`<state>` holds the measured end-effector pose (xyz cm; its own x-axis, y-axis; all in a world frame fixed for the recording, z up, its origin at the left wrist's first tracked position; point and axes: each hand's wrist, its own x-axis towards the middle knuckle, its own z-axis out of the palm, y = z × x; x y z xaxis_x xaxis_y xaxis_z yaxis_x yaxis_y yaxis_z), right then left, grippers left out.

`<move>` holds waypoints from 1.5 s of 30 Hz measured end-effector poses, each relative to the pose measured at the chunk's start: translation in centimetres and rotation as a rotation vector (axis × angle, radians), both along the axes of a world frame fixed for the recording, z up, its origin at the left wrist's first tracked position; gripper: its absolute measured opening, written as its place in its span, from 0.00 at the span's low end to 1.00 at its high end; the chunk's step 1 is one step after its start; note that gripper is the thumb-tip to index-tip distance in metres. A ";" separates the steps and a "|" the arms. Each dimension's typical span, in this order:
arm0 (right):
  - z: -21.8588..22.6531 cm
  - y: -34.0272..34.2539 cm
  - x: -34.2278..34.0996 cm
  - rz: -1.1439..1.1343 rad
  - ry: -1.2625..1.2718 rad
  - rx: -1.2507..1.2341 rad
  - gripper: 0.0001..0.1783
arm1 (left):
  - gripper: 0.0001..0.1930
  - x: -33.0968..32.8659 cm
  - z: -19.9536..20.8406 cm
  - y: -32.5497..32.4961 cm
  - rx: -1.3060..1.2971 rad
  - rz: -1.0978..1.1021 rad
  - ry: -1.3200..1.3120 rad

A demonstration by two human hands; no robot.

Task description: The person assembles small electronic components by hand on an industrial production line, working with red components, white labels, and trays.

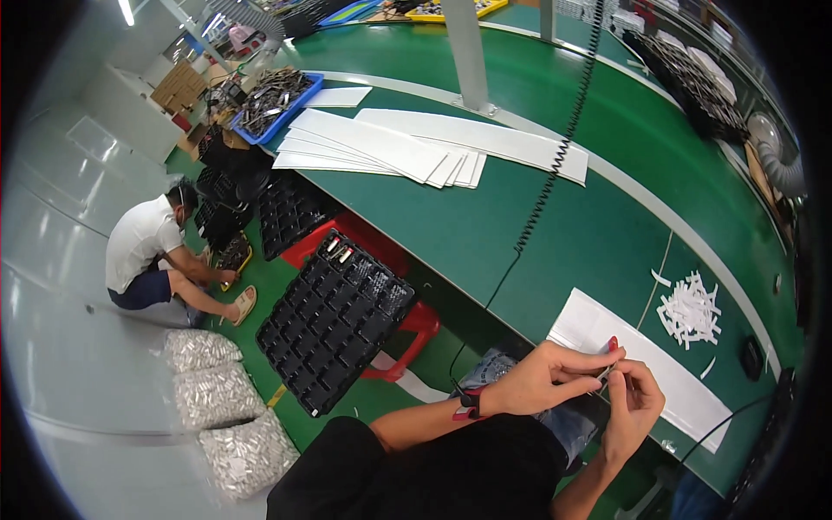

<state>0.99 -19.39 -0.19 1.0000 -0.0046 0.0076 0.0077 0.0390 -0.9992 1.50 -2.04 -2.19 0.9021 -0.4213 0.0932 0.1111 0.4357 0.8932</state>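
Note:
My left hand [542, 379] and my right hand [633, 407] meet just above the near edge of the green table [589, 234]. Together they pinch a small thin metal part [604, 374] between the fingertips. The part is mostly hidden by my fingers. A strap with a red piece sits on my left wrist [468, 402]. Under my hands lies a long white sheet [641, 368]. A pile of small white strips [689, 309] lies just beyond it on the table.
A black compartment tray [334, 321] rests on a red stool [407, 334] at my left. White sheets [407, 147] are stacked on the table, with a blue bin of metal parts [277, 100] behind. A coiled black cable [555, 165] hangs down. Another person [152, 251] crouches on the floor near bags [221, 399].

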 end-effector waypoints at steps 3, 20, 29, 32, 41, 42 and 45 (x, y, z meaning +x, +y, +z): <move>-0.3 -0.2 0.2 0.008 -0.016 0.026 0.05 | 0.23 -0.2 0.0 -0.1 0.034 -0.013 0.008; 1.7 1.5 -0.1 -0.172 -0.223 -0.352 0.08 | 0.23 0.4 -0.3 -0.9 0.262 0.195 -0.188; 1.4 -0.2 0.6 -0.155 -0.175 -0.231 0.06 | 0.26 0.3 -0.4 -1.3 0.039 0.239 -0.179; 0.6 -2.9 2.7 -0.470 -0.206 -0.181 0.07 | 0.21 0.5 -0.2 -0.7 -0.088 0.332 -0.021; 0.9 -5.2 3.4 -0.562 -0.185 -0.793 0.14 | 0.18 0.7 -0.7 0.3 -0.070 0.307 -0.103; 1.3 -4.3 2.4 -0.451 -0.178 -0.695 0.14 | 0.19 0.6 -0.5 0.4 -0.053 0.274 -0.135; 0.5 -2.1 0.0 0.025 0.082 -0.161 0.16 | 0.22 0.6 -0.4 -0.4 -0.181 0.194 -0.033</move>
